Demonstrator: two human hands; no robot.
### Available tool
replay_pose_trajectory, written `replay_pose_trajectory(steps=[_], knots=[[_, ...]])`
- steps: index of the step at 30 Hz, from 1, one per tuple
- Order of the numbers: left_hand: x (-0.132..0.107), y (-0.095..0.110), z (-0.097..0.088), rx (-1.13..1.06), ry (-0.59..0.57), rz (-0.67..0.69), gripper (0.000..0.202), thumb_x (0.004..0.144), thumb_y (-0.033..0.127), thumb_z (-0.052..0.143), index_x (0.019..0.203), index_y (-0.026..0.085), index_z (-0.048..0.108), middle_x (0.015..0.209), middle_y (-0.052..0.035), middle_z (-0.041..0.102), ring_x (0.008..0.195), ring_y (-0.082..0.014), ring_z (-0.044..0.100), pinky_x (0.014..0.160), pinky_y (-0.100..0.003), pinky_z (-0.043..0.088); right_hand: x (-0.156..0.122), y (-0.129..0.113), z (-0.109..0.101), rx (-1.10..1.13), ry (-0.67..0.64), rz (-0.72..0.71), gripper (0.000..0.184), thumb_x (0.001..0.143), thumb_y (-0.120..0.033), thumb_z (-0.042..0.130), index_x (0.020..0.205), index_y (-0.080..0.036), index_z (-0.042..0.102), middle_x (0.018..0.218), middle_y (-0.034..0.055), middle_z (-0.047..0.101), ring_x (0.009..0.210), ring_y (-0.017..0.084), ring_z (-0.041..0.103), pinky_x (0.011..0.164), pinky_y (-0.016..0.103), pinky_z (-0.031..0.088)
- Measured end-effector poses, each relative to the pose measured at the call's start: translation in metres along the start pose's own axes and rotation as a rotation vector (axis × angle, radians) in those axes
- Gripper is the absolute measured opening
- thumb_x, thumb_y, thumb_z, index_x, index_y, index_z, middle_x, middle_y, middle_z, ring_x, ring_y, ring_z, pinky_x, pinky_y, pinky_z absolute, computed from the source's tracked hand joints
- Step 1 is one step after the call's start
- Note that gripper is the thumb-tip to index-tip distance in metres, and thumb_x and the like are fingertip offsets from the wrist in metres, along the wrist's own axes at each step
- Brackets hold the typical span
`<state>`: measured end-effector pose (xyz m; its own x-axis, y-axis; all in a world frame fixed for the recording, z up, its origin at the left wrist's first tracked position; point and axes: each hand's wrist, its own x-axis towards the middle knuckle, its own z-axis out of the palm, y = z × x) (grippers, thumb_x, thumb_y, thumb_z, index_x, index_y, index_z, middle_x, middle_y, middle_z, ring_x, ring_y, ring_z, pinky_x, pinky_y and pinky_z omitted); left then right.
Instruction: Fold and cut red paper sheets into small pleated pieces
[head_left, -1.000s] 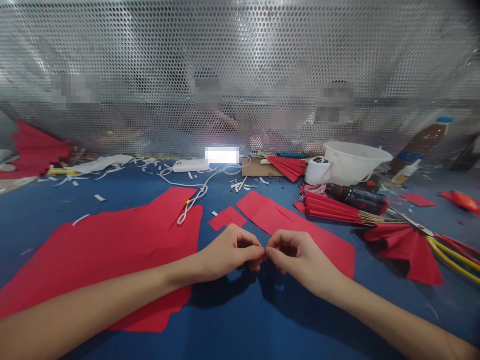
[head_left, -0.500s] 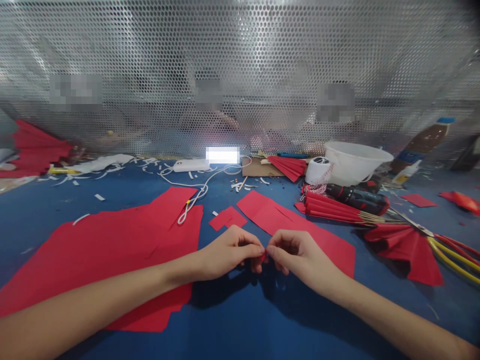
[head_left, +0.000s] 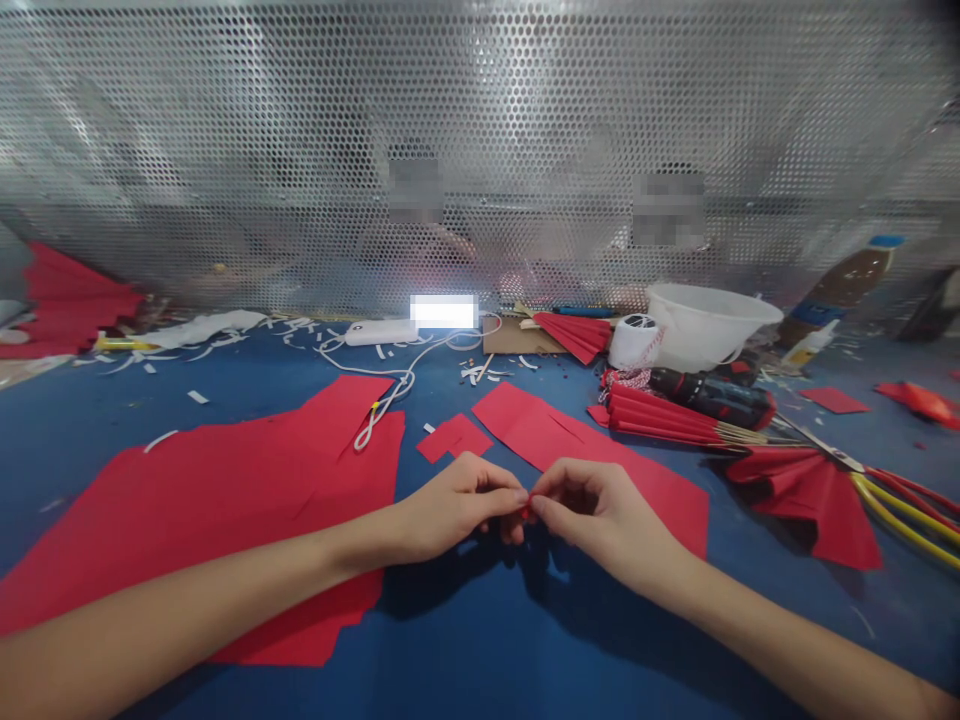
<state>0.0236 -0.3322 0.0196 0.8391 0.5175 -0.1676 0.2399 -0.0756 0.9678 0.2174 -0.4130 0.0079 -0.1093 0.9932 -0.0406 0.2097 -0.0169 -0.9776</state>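
Red scrap [head_left: 527, 511], small and mostly hidden, is pinched between the fingertips [head_left: 517, 496] of both hands, just above the blue table [head_left: 90, 430] and beside the edge of a flat red strip [head_left: 559, 437]. The grip is narrow: the left hand [head_left: 457, 510] and right hand [head_left: 600, 515] meet with thumbs and forefingers closed on the scrap from either side, and its exact shape cannot be made out.

A good deal of paper is already worked. A pleated red fan [head_left: 667, 420] with thin sticks at its narrow end lies by a cordless drill [head_left: 709, 397], and a spread fan [head_left: 810, 495] sits near scissors [head_left: 821, 447]. Other pleated pieces lie at the far left [head_left: 75, 300] and by a cardboard piece [head_left: 517, 336].

Plenty remains flat: a large red sheet [head_left: 225, 500] under the left forearm, the slit strip under the right hand, and a small rectangle [head_left: 454, 437] between them. White offcuts [head_left: 292, 328] litter the far side, near a white cable [head_left: 390, 395], a spool [head_left: 635, 342] and a white tub [head_left: 705, 325].
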Motion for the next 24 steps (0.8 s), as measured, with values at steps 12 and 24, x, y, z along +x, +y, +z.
replay_pose_trajectory(steps=[12,24], knots=[[-0.0006,0.0017,0.0026,0.047,0.037,-0.026,0.029,0.092,0.033,0.056,0.078,0.014,0.072,0.072,-0.0032,0.069,0.067,-0.0136,0.059,0.058,-0.023,0.037,-0.0001,-0.0034,-0.0038,0.017,-0.023,0.019,0.024,0.091,-0.036,0.063,0.086,-0.015,0.073,0.064,0.0007,0.065,0.055,0.011,0.055,0.051,0.022,0.041],[-0.0011,0.0031,-0.0008,-0.02,-0.051,-0.015,0.028,0.093,0.033,0.058,0.079,0.013,0.07,0.074,-0.0038,0.069,0.072,-0.0137,0.06,0.066,-0.023,0.041,-0.0007,0.001,-0.0021,-0.066,0.005,0.027,0.021,0.089,-0.034,0.067,0.079,-0.015,0.068,0.065,-0.0009,0.063,0.055,0.01,0.049,0.05,0.022,0.035]])
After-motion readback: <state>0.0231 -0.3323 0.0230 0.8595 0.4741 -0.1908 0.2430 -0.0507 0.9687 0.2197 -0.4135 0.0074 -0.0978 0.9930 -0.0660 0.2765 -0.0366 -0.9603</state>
